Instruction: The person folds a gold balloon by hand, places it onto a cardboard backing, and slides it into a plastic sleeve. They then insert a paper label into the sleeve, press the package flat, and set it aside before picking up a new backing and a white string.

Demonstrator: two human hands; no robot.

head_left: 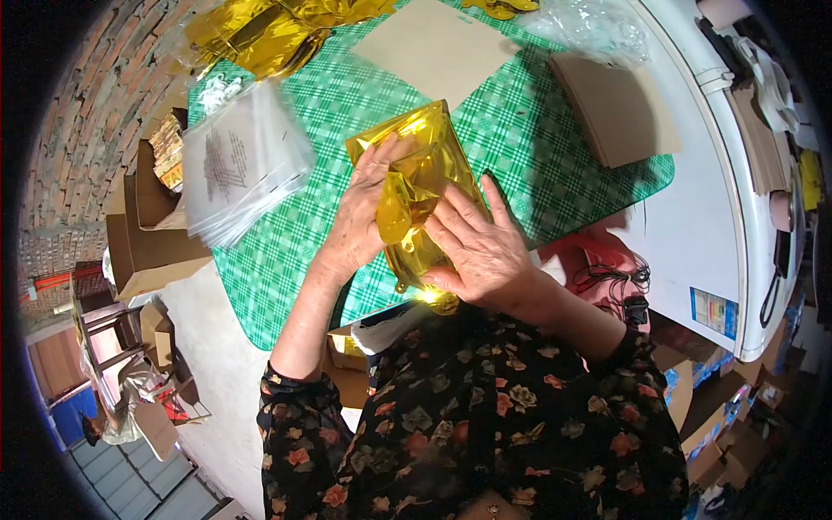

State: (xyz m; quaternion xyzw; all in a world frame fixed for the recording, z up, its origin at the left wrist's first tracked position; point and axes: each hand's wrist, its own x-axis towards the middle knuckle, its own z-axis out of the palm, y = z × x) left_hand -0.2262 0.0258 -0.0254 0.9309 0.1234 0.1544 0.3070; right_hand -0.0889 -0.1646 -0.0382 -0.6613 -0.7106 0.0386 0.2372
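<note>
Laid both hands on a folded gold foil piece (412, 204) at the near edge of a table spread with green checked cloth (260, 286), close to the body, probably for easier control. Flattened the left hand (357, 217) along the foil's left side, fingers extended, apparently to pin the slippery film, with the thumb lost behind a raised flap. Spread the right hand (481, 251) palm down over the right side, thumb apart, gripping nothing visible, seemingly to press the folds down. Had printed clear bags (243, 165) fanned at the left edge, perhaps for quick picking. Had a brown stack (620, 113) off to the right and a beige sheet (433, 52) flat beyond the hands. Had loose gold foil (269, 35) heaped at far left and clear plastic (598, 30) at far right, possibly to leave working room between.
</note>
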